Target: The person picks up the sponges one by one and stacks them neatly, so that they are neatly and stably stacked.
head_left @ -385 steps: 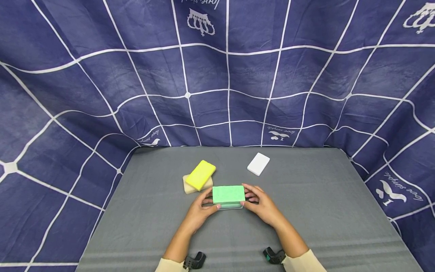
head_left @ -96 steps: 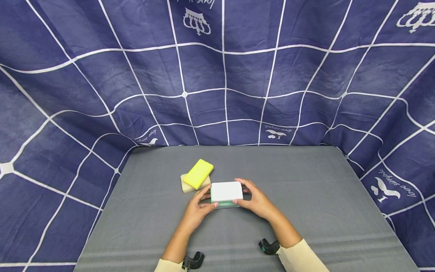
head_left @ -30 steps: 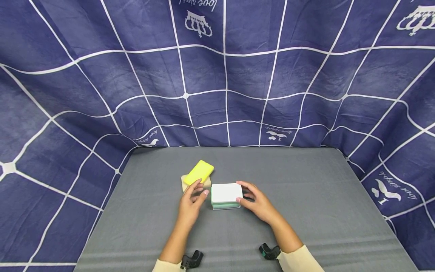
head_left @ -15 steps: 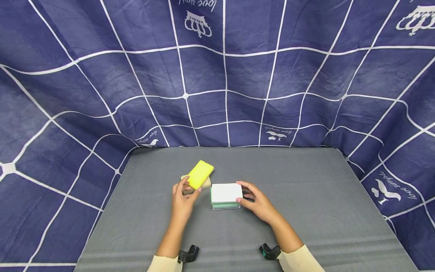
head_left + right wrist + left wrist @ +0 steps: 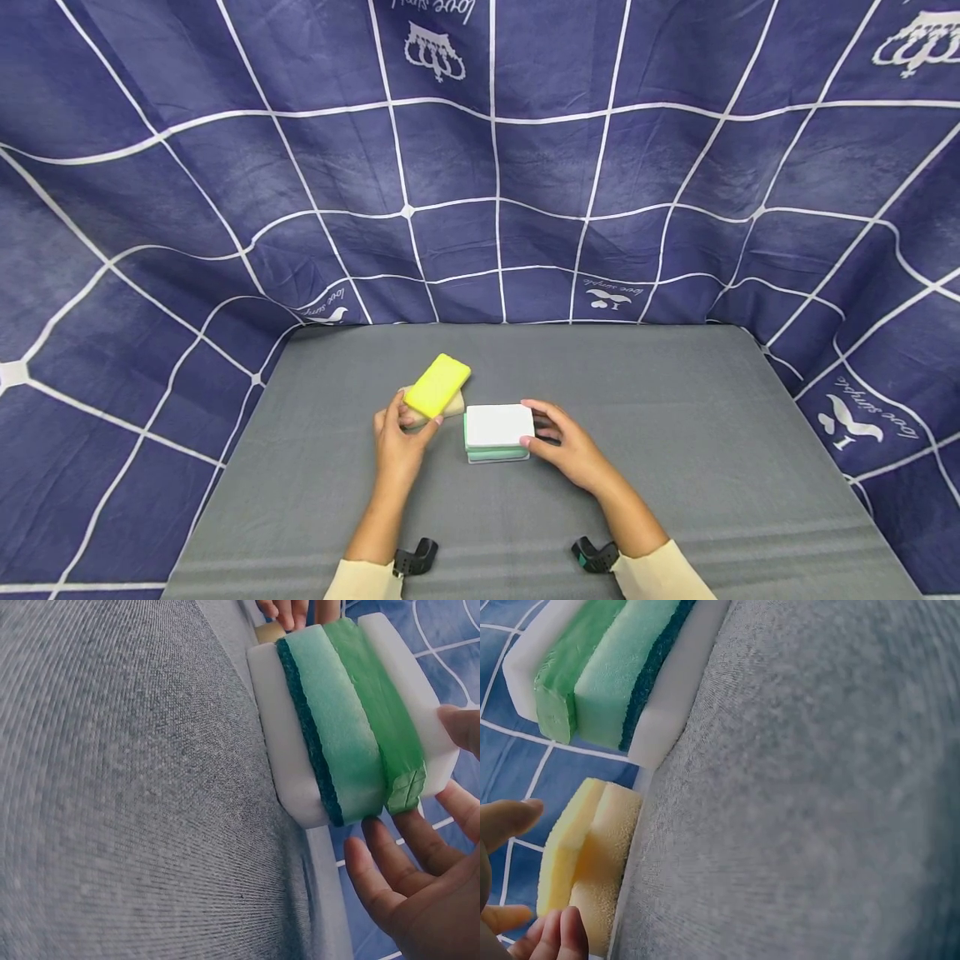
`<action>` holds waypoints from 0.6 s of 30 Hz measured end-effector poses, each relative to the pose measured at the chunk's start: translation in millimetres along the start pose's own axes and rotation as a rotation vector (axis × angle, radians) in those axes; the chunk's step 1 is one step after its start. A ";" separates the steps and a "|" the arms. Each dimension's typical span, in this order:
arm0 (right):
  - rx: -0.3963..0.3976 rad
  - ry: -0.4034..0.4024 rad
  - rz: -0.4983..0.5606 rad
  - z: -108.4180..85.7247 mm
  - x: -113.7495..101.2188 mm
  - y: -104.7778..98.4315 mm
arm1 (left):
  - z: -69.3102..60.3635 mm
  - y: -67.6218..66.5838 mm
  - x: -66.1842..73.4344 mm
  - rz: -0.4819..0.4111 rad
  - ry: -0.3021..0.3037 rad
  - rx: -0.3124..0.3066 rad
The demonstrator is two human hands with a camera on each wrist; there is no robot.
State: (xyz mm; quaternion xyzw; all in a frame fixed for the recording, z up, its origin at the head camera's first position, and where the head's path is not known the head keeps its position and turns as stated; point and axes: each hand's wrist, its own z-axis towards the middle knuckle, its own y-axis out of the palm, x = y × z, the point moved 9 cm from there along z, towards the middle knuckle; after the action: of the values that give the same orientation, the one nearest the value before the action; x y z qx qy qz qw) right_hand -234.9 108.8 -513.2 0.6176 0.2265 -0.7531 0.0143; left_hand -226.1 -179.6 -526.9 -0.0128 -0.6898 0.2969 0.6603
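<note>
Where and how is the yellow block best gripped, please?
I'd probably pinch both long sides of the yellow block near its closest end, left hand coming from the near side: it lies aslant atop the beige sponge, that end faces the hand, and both sides are exposed.

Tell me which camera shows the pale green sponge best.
Right wrist: the pale green sponge and its dark scrubby layer show end to end, close up. Left wrist crops it; head shows just a thin strip.

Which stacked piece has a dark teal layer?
The pale green sponge, second from the bottom; the top white block, bottom white block and bright green block lack it.
</note>
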 end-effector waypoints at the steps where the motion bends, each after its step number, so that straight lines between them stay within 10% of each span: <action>1: -0.001 0.001 -0.002 0.2 0.1 0.0 | 0.4 0.3 -0.8 0.012 -0.005 0.004; 18: 0.000 0.021 -0.014 0.6 2.6 1.2 | 7.3 6.6 -9.7 0.052 -0.032 0.001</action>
State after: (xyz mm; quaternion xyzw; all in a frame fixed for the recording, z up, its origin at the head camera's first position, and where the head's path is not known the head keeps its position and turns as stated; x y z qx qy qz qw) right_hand -235.7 108.2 -515.9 0.6240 0.2310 -0.7465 0.0067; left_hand -234.0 -181.0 -538.2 -0.0255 -0.6995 0.3143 0.6413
